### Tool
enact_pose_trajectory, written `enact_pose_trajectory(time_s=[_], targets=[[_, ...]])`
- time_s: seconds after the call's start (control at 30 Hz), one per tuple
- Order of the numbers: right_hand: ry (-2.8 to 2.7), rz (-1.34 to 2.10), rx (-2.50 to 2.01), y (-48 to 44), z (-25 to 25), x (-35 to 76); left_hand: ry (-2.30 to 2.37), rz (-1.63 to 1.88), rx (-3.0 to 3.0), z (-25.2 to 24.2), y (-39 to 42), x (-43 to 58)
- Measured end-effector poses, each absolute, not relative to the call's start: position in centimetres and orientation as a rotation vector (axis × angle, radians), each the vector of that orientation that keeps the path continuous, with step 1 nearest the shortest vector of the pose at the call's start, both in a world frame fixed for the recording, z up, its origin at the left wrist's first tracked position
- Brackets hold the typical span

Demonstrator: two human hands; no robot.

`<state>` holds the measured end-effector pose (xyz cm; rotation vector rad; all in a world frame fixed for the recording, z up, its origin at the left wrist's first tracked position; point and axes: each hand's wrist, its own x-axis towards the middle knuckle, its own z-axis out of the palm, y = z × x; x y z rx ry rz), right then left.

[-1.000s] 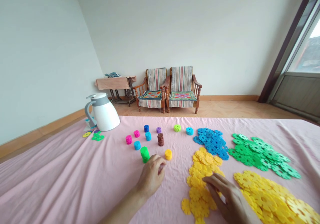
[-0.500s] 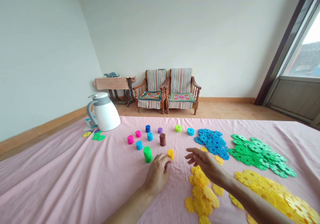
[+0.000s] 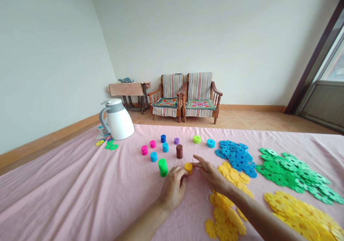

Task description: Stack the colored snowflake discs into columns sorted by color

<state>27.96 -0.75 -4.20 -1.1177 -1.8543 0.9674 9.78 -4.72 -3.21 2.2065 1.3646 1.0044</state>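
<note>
A short stack of orange-yellow flower-shaped plastic discs (image 3: 188,167) stands on the pink cloth (image 3: 107,198) between my hands. My left hand (image 3: 174,187) is curled, its fingertips closed on the stack's left side; the thumb is partly hidden. From the right, my right hand (image 3: 211,174) touches the stack with a fingertip, its index finger stretched out above and the fingers apart. Beside my left hand rises a tall green stack (image 3: 162,167), and behind is a brown stack (image 3: 179,151). Loose yellow discs (image 3: 225,216) lie under and near my right forearm.
Small pink, blue and purple stacks (image 3: 176,140) stand farther back, with a lime stack (image 3: 197,139) to their right. Piles of blue discs (image 3: 236,157), green discs (image 3: 295,173) and more yellow discs (image 3: 298,212) spread rightward. A white jug (image 3: 120,123) stands back left.
My right hand has moved left and down to the orange-yellow stack. My left hand's fingers have come against its left side. The view has shifted slightly.
</note>
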Motion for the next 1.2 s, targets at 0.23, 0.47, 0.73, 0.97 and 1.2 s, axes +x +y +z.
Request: enact_pose_trajectory(time_s=[0.23, 0.47, 0.73, 0.97, 1.2], targets=[[-1.878, 0.966, -1.093, -1.0, -3.8, 28.1, 1.373, 0.995, 2.208, -3.6, -4.4, 9.7], [-1.887, 0.937, -1.08, -1.2, -3.6, 27.9, 1.374, 0.985, 2.212, -3.6, -4.1, 9.8], [-1.917, 0.845, -1.13, -1.4, -2.8, 28.2, 1.359, 1.006, 2.202, -3.4, -4.3, 9.6], [-1.986, 0.493, -1.301, -6.2, -1.6, 31.8, 1.312, 0.899, 2.267, -3.2, -5.8, 8.8], [-2.272, 0.107, -1.252, -12.5, -2.4, 33.3, 0.922, 0.636, 2.397, -1.3, -7.6, 10.3]])
